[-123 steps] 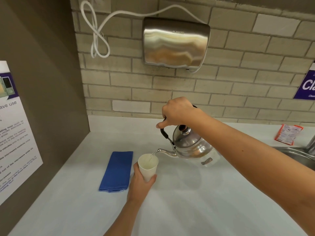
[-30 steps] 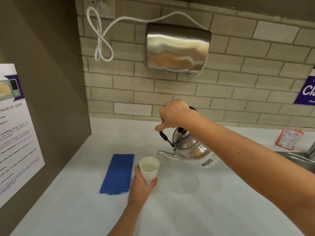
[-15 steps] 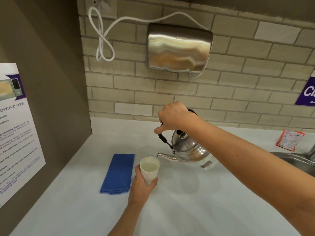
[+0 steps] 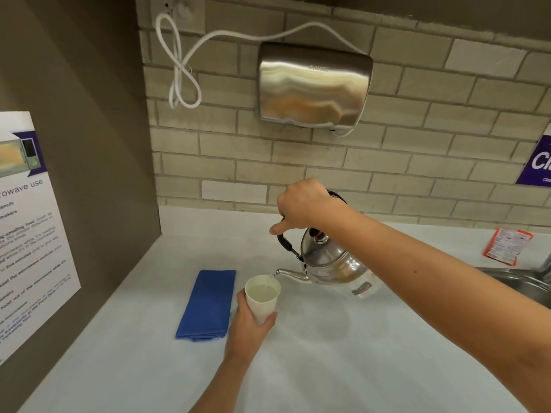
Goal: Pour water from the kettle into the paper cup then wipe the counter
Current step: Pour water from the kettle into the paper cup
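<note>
My right hand (image 4: pixel 304 205) grips the black handle of a shiny steel kettle (image 4: pixel 331 262), which is tilted to the left above the white counter (image 4: pixel 328 368). A thin stream of water runs from its spout into a white paper cup (image 4: pixel 262 299). The cup is mostly full and slightly tilted. My left hand (image 4: pixel 246 326) wraps around the cup's lower half and holds it just under the spout. A folded blue cloth (image 4: pixel 207 304) lies flat on the counter right beside the cup, to its left.
A steel hand dryer (image 4: pixel 313 87) with a looped white cord (image 4: pixel 179 70) hangs on the brick wall behind. A brown side panel with a microwave notice (image 4: pixel 26 234) bounds the left. A red-and-white packet (image 4: pixel 508 245) and the steel sink rim (image 4: pixel 518 281) sit at the right.
The water level in the cup has risen since the oldest frame. Both hands, the kettle and the cup hold nearly the same pose; the pouring continues.
</note>
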A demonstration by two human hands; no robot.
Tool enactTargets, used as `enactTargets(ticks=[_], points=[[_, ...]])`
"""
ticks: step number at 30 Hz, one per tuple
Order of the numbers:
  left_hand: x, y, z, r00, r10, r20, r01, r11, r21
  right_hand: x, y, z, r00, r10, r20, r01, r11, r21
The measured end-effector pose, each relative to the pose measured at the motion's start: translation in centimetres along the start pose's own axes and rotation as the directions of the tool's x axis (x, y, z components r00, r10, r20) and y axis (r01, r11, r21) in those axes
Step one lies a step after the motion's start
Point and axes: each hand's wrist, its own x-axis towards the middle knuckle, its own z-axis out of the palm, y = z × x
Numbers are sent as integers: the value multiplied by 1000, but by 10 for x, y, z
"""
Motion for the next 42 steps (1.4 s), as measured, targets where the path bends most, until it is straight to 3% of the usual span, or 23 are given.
enactTargets(ticks=[42], points=[[3,-3,3,1000,7,-8,-7,1000,-23,2,-5,0,1000,-16,0,16,1000,13]])
